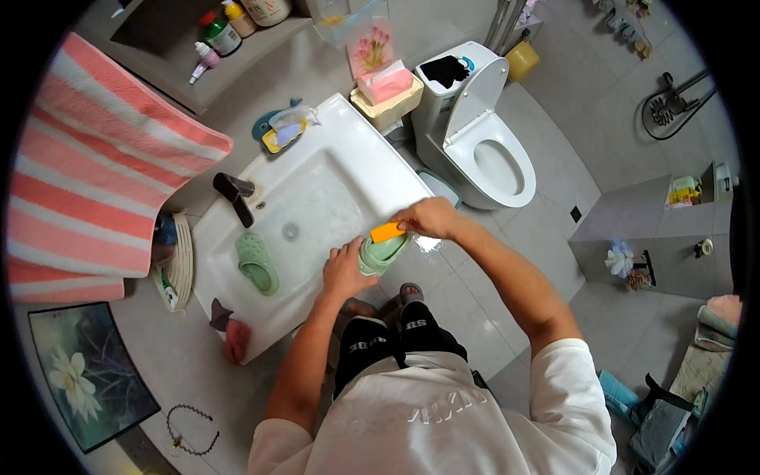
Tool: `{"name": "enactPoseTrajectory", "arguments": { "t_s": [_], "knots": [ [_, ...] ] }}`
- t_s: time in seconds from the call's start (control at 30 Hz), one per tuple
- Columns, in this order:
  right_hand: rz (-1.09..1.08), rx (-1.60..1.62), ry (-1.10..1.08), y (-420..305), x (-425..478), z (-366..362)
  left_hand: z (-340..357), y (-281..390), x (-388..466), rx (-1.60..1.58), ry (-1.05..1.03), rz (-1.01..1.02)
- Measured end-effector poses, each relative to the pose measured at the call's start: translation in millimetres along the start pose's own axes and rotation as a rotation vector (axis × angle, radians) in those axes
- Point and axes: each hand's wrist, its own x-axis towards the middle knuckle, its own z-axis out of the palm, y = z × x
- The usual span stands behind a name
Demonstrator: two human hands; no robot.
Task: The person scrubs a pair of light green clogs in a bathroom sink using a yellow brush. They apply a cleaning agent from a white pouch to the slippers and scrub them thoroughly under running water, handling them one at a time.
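Observation:
My left hand (345, 270) grips a light green clog (380, 256) at the right front edge of the white washbasin (389, 178). In my right hand (432, 217) is an orange brush or block (386, 232), held against the opening of that clog; its underside is hidden. A second green clog (257, 264) lies in the basin's left part, below the dark faucet (235, 196). Cloudy, slightly foamy water surrounds the drain (290, 231).
A soap dish (284, 136) sits on the basin's back rim. Dark red cloths (236, 341) hang over its left front corner. A tissue box (386, 89) and a toilet (493, 160) stand at right. A striped towel (89, 178) hangs at left.

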Motion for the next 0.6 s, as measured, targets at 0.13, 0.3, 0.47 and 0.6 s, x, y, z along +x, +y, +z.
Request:
{"name": "enactPoseTrajectory", "arguments": {
  "t_s": [0.13, 0.3, 0.47, 0.6],
  "knots": [
    [-0.115, -0.182, -0.073, 7, 19, -16, -1, -10, 5, -0.081, 0.031, -0.018],
    [-0.095, -0.242, -0.089, -1, 22, -1, 6, -10, 0, -0.121, 0.078, -0.100],
    [0.167, -0.242, -0.156, -17, 32, -26, 6, -10, -2, -0.090, 0.098, -0.105],
    [0.154, -0.246, -0.140, -18, 38, -30, 7, -8, -2, -0.057, 0.074, -0.115]
  ]
}}
